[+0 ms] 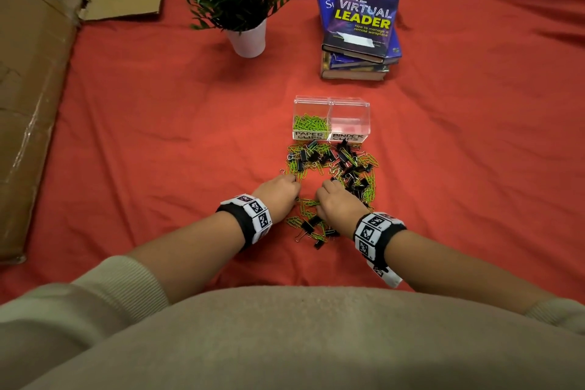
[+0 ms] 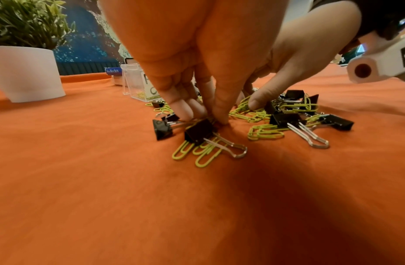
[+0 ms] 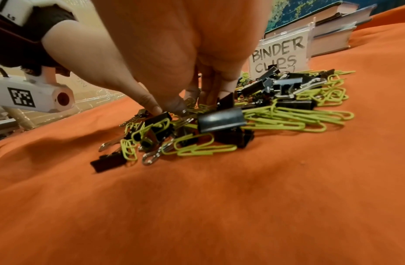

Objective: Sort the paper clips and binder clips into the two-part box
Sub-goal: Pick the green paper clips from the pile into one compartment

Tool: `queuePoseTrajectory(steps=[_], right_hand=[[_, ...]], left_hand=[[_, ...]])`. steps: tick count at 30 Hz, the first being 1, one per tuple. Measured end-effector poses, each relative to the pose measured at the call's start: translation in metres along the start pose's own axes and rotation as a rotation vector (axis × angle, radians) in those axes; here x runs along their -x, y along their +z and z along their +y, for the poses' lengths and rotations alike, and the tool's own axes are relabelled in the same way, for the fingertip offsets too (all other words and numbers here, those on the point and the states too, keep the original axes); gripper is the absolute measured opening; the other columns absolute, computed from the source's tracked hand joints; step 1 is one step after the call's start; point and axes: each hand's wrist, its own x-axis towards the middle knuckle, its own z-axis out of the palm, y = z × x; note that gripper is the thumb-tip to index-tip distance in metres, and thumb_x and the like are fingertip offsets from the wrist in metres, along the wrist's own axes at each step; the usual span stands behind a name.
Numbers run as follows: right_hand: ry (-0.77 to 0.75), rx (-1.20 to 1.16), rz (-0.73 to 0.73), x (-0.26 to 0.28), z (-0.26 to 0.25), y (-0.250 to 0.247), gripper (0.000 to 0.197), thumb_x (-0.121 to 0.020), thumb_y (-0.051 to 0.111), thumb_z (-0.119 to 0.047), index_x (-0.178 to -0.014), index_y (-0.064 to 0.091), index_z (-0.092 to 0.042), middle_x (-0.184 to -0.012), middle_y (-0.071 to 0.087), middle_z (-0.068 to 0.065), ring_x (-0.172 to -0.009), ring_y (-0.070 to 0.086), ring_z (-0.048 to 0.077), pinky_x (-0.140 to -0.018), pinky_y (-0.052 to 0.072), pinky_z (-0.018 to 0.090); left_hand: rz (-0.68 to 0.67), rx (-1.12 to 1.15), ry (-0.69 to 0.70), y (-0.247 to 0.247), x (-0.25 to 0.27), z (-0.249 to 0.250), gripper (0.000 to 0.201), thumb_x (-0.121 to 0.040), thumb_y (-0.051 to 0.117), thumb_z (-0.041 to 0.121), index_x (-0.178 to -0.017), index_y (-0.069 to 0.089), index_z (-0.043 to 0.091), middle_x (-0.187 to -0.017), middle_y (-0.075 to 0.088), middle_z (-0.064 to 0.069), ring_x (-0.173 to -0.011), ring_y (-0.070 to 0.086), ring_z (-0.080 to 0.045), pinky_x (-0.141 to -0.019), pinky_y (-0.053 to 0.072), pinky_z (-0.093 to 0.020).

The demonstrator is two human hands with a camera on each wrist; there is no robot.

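both hands are down in the mixed pile (image 1: 332, 180) of green paper clips and black binder clips on the red cloth (image 1: 158, 142). the left hand (image 1: 280, 196) pinches at clips at the pile's left side; what it grasps cannot be told. the right hand (image 1: 340, 204) has fingers curled into the pile; its grip cannot be told. the two-part box (image 1: 331, 119) stands just past the pile, toward the far edge, green clips in its left part.
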Motion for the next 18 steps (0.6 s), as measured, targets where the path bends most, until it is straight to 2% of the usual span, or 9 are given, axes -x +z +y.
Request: queuePoseTrajectory(steps=[4, 5, 7, 9, 11, 13, 15, 18], right_hand=[[0.08, -0.142, -0.1, -0.01, 0.003, -0.007, 0.024, -0.089, 0.046, -0.008, -0.109, 0.054, 0.002, -0.112, 0.056, 0.018, -0.109, 0.049, 0.031, -0.091, 0.04, 0.037], [0.114, -0.174, -0.121, -0.012, 0.005, -0.01, 0.023, -0.089, 0.047, -0.009, -0.109, 0.055, 0.002, -0.111, 0.057, 0.017, -0.106, 0.052, 0.03, -0.089, 0.041, 0.035], [0.206, -0.289, -0.134, -0.019, 0.01, -0.02, 0.016, -0.088, 0.053, -0.013, -0.1, 0.059, -0.003, -0.1, 0.063, 0.013, -0.091, 0.059, 0.027, -0.076, 0.048, 0.032], [0.273, -0.454, -0.075, -0.027, 0.016, -0.035, 0.009, -0.087, 0.058, -0.015, -0.092, 0.061, -0.008, -0.088, 0.066, 0.008, -0.076, 0.061, 0.02, -0.061, 0.049, 0.022], [0.304, -0.593, 0.018, -0.04, 0.024, -0.058, 0.005, -0.087, 0.058, -0.011, -0.09, 0.061, -0.008, -0.082, 0.063, 0.004, -0.07, 0.058, 0.015, -0.057, 0.047, 0.016], [0.304, -0.655, 0.113, -0.057, 0.03, -0.082, 0.003, -0.087, 0.058, -0.009, -0.086, 0.06, -0.007, -0.077, 0.061, 0.003, -0.066, 0.056, 0.013, -0.056, 0.046, 0.016], [0.315, -0.611, 0.177, -0.075, 0.035, -0.1, 0.002, -0.085, 0.059, -0.01, -0.085, 0.06, -0.008, -0.074, 0.059, 0.003, -0.063, 0.053, 0.013, -0.053, 0.042, 0.018], [0.332, -0.449, 0.171, -0.097, 0.038, -0.112, 0.007, -0.085, 0.058, -0.009, -0.089, 0.061, -0.004, -0.082, 0.061, 0.008, -0.072, 0.057, 0.02, -0.06, 0.046, 0.026]], left_hand=[[0.015, -0.038, -0.034, 0.001, 0.001, 0.002, 0.018, -0.092, 0.046, 0.009, -0.107, 0.055, 0.004, -0.109, 0.052, -0.013, -0.105, 0.053, -0.032, -0.082, 0.047, -0.044], [0.012, -0.037, -0.044, 0.0, 0.001, 0.002, 0.019, -0.092, 0.044, 0.009, -0.108, 0.054, 0.004, -0.11, 0.052, -0.014, -0.105, 0.053, -0.032, -0.081, 0.046, -0.044], [0.0, -0.042, -0.053, -0.001, 0.001, 0.001, 0.02, -0.092, 0.043, 0.008, -0.109, 0.053, 0.002, -0.111, 0.051, -0.015, -0.105, 0.053, -0.034, -0.082, 0.046, -0.044], [-0.013, -0.057, -0.055, -0.001, 0.0, 0.0, 0.022, -0.092, 0.043, 0.006, -0.111, 0.052, 0.001, -0.112, 0.052, -0.016, -0.104, 0.055, -0.034, -0.082, 0.046, -0.045], [-0.026, -0.061, -0.057, 0.0, -0.001, -0.002, 0.023, -0.092, 0.043, 0.003, -0.113, 0.051, 0.002, -0.112, 0.052, -0.016, -0.103, 0.056, -0.034, -0.082, 0.047, -0.044], [-0.045, -0.061, -0.051, -0.001, -0.002, -0.003, 0.025, -0.09, 0.044, 0.0, -0.115, 0.049, 0.002, -0.114, 0.051, -0.015, -0.104, 0.055, -0.033, -0.084, 0.047, -0.043], [-0.056, -0.055, -0.032, -0.001, -0.001, -0.003, 0.029, -0.088, 0.046, -0.003, -0.116, 0.047, 0.002, -0.116, 0.05, -0.015, -0.107, 0.054, -0.032, -0.087, 0.048, -0.043], [-0.071, -0.026, -0.019, -0.001, -0.002, -0.004, 0.033, -0.085, 0.048, -0.005, -0.117, 0.046, 0.003, -0.119, 0.048, -0.014, -0.11, 0.05, -0.031, -0.092, 0.047, -0.042]])
